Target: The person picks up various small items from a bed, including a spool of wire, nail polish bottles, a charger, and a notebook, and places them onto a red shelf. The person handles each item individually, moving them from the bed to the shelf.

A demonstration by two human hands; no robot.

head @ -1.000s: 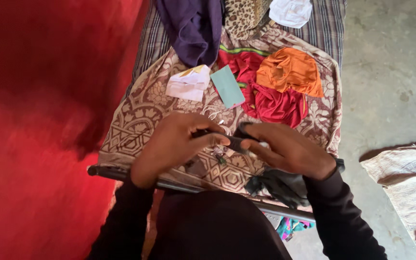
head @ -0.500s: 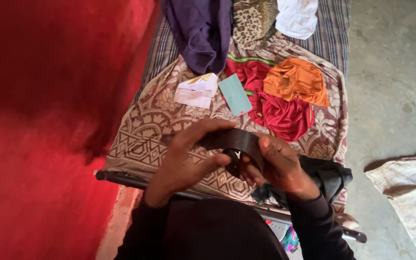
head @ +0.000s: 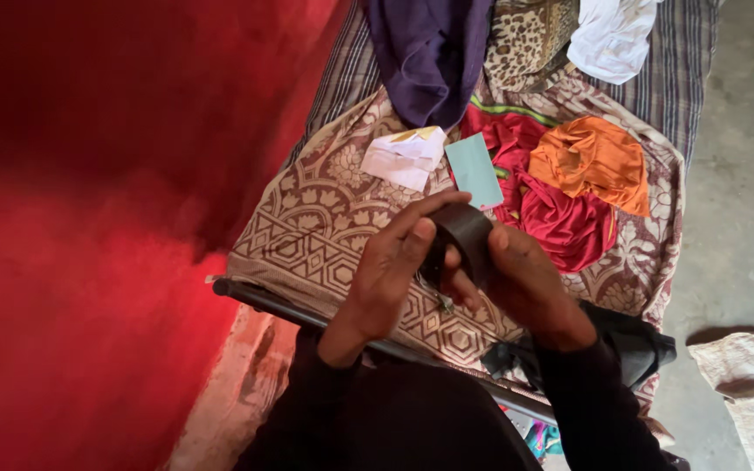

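Both hands over bed edge | left hand [head: 386, 270] and right hand [head: 521, 283] each closed on dark band [head: 462, 237], bent into a loop above patterned bedspread [head: 307, 227] | advice: keep thumbs firm, roll evenly, avoid slack.

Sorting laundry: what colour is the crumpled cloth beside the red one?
Orange, clearest in the head view.

Both arms, in dark sleeves, reach forward with the hands close together. The left hand [head: 387, 270] curls its fingers [head: 429, 209] over the top, thumb underneath, gripping. The right hand [head: 525, 279] faces it, fingers apparently pinched shut, partly hidden.
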